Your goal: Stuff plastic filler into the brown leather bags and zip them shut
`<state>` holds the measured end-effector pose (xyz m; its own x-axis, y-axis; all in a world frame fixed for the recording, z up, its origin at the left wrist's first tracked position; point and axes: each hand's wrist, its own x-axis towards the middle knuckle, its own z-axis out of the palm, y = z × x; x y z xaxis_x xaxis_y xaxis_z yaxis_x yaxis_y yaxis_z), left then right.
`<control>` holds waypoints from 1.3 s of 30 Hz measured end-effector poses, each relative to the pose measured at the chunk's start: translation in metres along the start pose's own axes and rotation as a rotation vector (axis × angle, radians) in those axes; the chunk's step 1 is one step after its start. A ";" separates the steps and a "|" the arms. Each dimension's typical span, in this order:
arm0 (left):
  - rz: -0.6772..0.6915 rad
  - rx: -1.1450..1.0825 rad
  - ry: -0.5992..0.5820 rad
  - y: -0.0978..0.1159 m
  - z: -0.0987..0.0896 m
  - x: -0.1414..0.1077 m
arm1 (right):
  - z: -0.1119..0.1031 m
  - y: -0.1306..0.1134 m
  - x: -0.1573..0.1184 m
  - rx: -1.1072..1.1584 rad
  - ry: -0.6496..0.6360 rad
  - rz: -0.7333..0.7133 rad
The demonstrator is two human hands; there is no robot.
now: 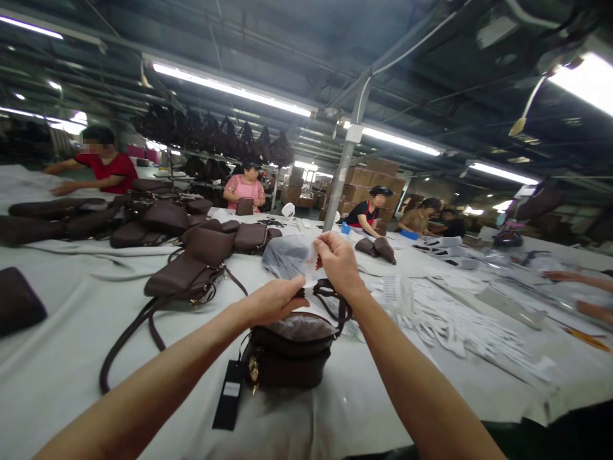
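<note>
A small dark brown handbag (294, 361) stands in front of me, its top open on crumpled translucent wrapping (301, 327). A black hang tag (228, 396) lies at its left side beside a gold charm. Above the opening, my left hand (272, 299) is closed on the bag's gathered dark strap (330, 295). My right hand (338, 260) pinches the upper end of a thin white strip (311, 268), which runs down to a white band around the strap. Just behind the hands sits a grey plastic-wrapped bundle (282, 257).
Brown bags (186, 262) lie piled on the white-covered table (81, 358) at left. White strips (431, 313) spread at right, near two brown pieces (376, 249). A metal post (342, 179) rises behind. Co-workers sit across the table; another person's hands (584, 278) reach in from the right.
</note>
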<state>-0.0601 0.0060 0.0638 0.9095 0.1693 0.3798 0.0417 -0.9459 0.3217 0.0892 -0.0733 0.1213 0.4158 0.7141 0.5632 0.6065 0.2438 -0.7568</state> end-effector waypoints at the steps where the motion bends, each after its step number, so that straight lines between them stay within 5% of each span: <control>1: 0.019 -0.011 -0.032 -0.003 -0.004 0.001 | -0.001 0.000 -0.001 0.020 -0.018 0.039; 4: 0.019 -0.060 -0.112 -0.014 -0.019 0.005 | -0.003 0.001 -0.010 -0.074 -0.239 0.096; 8: 0.009 -0.098 -0.136 -0.026 -0.029 0.005 | -0.001 0.006 -0.030 -0.487 -0.556 -0.057; 10: 0.009 -0.106 -0.009 -0.024 -0.026 -0.003 | -0.001 0.010 -0.034 -0.610 -0.612 -0.120; 13: -0.098 -0.066 0.406 -0.011 -0.009 -0.028 | -0.004 0.016 -0.031 -0.652 -0.582 -0.110; 15: -0.136 0.026 0.551 0.004 0.012 -0.047 | -0.007 0.021 -0.028 -0.633 -0.565 -0.096; 18: 0.013 0.186 0.350 0.024 0.050 -0.062 | -0.009 0.025 -0.028 -0.572 -0.545 -0.134; 21: -0.099 0.325 0.233 0.032 0.080 -0.061 | -0.011 0.023 -0.034 -0.509 -0.519 -0.158; 23: -0.186 0.394 0.213 0.031 0.090 -0.057 | -0.015 0.020 -0.038 -0.427 -0.626 -0.134; 28: -0.231 0.436 0.143 0.036 0.088 -0.052 | -0.026 0.024 -0.039 -0.075 -0.909 0.180; 35: -0.279 0.382 -0.058 0.051 0.090 -0.051 | -0.025 0.028 -0.038 0.170 -0.948 0.388; 39: -0.307 0.311 -0.122 0.045 0.088 -0.049 | -0.026 0.021 -0.042 -0.112 -0.832 0.270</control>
<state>-0.0660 -0.0687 -0.0166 0.8766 0.4391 0.1968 0.4228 -0.8981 0.1209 0.1021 -0.1156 0.0904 -0.0475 0.9950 -0.0881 0.6399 -0.0374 -0.7675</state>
